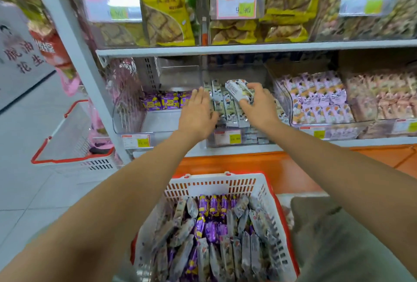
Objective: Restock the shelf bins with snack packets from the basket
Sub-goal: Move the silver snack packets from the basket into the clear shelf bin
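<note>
Shelf bin (246,142) at twelve o'clock: right hand (259,103) grips a packet (239,89) to add; flat left hand (198,112) maybe steadies the row (229,110).

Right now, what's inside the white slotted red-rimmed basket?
Grey-white snack packets stand on edge around purple foil packets in the white slotted plastic basket. Lower layers and its floor are covered.
</note>
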A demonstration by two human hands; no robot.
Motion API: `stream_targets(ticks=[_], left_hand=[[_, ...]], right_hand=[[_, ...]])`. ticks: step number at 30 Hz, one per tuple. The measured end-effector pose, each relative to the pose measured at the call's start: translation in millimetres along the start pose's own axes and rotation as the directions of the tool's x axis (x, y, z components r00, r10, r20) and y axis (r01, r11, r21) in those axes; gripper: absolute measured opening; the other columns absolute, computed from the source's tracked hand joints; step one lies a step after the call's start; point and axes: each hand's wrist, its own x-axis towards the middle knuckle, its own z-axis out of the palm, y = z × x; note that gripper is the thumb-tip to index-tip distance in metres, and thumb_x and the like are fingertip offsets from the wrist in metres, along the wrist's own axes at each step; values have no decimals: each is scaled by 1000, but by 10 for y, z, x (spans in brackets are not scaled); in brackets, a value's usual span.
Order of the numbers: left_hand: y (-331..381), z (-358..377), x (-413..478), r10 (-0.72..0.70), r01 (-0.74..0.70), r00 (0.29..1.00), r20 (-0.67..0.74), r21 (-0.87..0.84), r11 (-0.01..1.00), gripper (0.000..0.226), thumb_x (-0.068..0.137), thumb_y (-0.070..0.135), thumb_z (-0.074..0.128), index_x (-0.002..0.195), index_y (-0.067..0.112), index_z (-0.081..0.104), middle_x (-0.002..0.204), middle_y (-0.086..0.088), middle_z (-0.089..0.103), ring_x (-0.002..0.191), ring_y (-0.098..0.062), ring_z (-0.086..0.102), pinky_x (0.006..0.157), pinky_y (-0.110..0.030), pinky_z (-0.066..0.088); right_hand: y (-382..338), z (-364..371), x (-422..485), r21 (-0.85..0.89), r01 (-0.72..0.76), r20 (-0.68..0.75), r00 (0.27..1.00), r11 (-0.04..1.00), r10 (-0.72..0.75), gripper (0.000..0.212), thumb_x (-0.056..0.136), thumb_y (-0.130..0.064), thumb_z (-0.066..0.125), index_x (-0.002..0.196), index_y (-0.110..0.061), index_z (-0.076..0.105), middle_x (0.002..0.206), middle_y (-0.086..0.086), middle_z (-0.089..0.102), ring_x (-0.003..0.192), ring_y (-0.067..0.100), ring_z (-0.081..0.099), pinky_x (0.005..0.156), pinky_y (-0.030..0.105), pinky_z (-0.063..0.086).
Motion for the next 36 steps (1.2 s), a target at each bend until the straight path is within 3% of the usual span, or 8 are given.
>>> stream_targets(ticks=[3,8,11,15,23,29,34,36], left_hand=[[-66,62,223,36,-42,997,72,79,996,65,103,38,32,155,6,8,163,-11,0,150,-24,-3,122,-40,4],[-232,283,432,38,-38,998,46,9,999,63,104,38,29,154,6,7,163,-10,-2,150,-22,-2,121,-34,0],[-266,391,440,58,-59,998,-16,-40,997,62,104,33,32,154,5,8,163,-10,-2,150,-21,-1,120,-30,1],[-256,436,442,63,-69,993,-95,-59,996,60,102,29,35,153,4,15,162,-12,5,150,-23,7,119,-29,4],[-237,422,411,49,-57,990,-134,-56,997,58,99,27,40,151,5,25,162,-11,10,141,-27,31,108,-35,32],[-189,430,401,-37,35,995,-92,-23,999,64,100,32,36,155,8,11,163,-10,-1,112,-30,55,75,-34,45],[-188,405,407,-34,33,998,-49,-29,999,61,102,34,33,155,11,13,163,-6,-4,117,-29,53,72,-34,45],[-179,374,386,-25,24,1000,-17,-49,999,60,103,36,31,155,12,13,163,-5,-5,125,-28,48,80,-36,48]], right_hand=[[-31,133,324,-72,-42,41,998,996,45,51,96,-28,52,142,-12,37,132,21,44,119,35,44,93,38,38],[18,458,861,-217,-130,102,983,967,155,50,98,-33,52,141,-11,38,136,24,44,125,38,42,97,42,40],[57,664,1073,-316,-123,110,980,941,166,48,99,-36,49,136,-6,42,133,23,50,127,37,41,100,41,37],[63,771,1211,-395,-118,62,986,911,154,46,99,-36,48,130,-3,41,125,26,54,121,38,46,94,41,40],[92,815,1217,-299,-89,165,976,950,144,60,95,-46,52,141,-11,37,135,27,45,125,41,44,100,43,41],[103,760,1170,-304,-36,260,958,952,119,60,99,-45,45,148,-12,32,146,22,39,134,38,39,109,44,35],[111,654,1071,-289,-10,274,957,957,93,58,99,-41,46,148,-13,32,148,17,39,136,35,37,111,43,33],[91,582,989,-278,23,249,967,960,48,56,99,-38,47,147,-12,35,146,17,41,135,34,37,111,42,33]])
